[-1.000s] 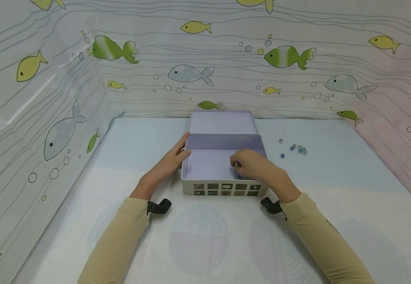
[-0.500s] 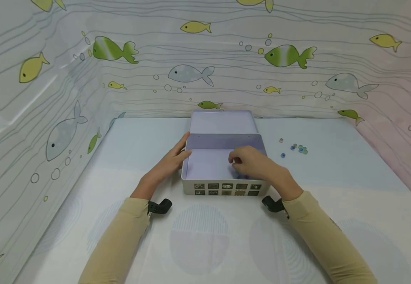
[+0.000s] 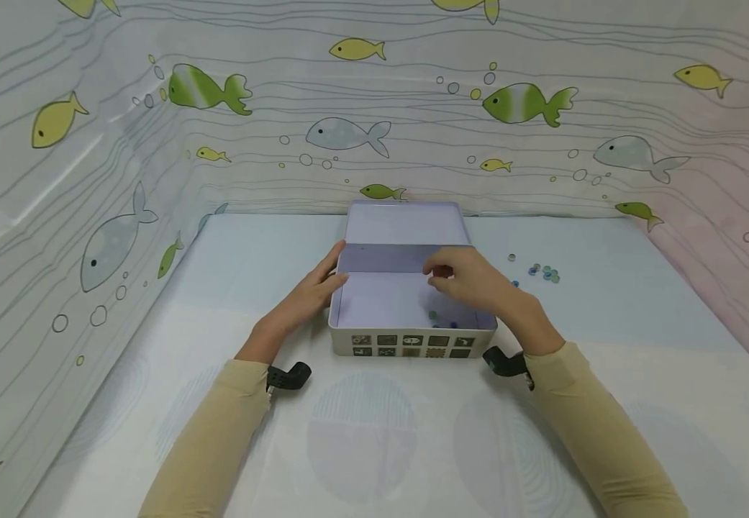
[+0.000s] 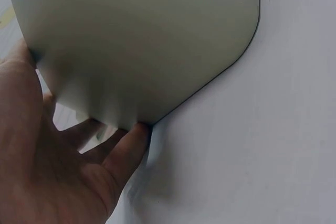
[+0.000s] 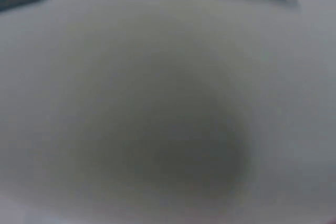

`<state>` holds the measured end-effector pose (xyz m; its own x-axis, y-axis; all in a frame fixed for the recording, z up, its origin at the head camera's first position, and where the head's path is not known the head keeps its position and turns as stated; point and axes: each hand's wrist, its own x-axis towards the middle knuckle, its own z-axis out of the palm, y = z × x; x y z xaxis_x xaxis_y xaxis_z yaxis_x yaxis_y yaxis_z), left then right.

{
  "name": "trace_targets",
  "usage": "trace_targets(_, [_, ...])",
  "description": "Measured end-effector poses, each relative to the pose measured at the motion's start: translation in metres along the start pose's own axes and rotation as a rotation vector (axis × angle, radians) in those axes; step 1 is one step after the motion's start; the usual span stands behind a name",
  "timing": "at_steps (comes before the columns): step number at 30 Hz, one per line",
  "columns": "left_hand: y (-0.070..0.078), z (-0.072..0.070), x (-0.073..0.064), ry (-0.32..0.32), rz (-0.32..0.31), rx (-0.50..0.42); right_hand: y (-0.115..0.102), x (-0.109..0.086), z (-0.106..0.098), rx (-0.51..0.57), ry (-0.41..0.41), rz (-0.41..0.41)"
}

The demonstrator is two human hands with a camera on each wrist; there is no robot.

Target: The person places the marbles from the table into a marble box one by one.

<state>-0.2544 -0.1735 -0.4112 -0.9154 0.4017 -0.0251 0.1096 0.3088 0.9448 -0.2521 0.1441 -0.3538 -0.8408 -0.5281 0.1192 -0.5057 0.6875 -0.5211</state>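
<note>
A rectangular tin box [image 3: 343, 347] stands in the middle of the table, its hinged lid [image 3: 406, 223] raised at the back. My left hand [image 3: 309, 296] rests along the box's left side, thumb over the rim and the other fingers against the outer wall. The left wrist view shows those fingertips touching the wall's edge. Above the box's right half hovers my right hand [image 3: 468, 279], fingers loosely bent, nothing visible between thumb and forefinger. Below it, a green marble [image 3: 433, 315] and a blue marble [image 3: 454, 325] lie on the box floor.
Right of the box lie several loose glass marbles [image 3: 547, 273], one of them partly behind my right wrist. A fish-patterned sheet [image 3: 270, 180] rises behind and beside the table [image 3: 270, 244]. The right wrist view is filled by the box's blurred front wall [image 5: 157, 51].
My right hand has lifted away from the box floor and moved slightly back and right. Marbles in the box are now uncovered. The left hand and the box stay put.
</note>
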Motion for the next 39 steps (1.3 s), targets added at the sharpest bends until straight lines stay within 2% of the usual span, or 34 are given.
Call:
trace_targets(10, [0.001,0.000,0.000,-0.002,0.004,0.006,0.015,-0.004,-0.022,0.025,0.199,0.002])
trace_targets(15, [0.002,0.000,0.000,-0.005,-0.001,-0.002,0.027,-0.007,-0.031,0.004,0.238,0.041])
trace_targets(19, [0.001,0.000,0.001,-0.011,0.002,-0.011,0.036,-0.012,-0.040,-0.050,0.249,0.106])
trace_targets(30, [0.000,0.001,0.001,-0.014,0.005,-0.010,0.060,-0.022,-0.053,-0.123,0.129,0.266])
trace_targets(39, [-0.002,-0.001,0.003,-0.017,-0.002,-0.019,0.076,-0.028,-0.055,-0.191,-0.022,0.365])
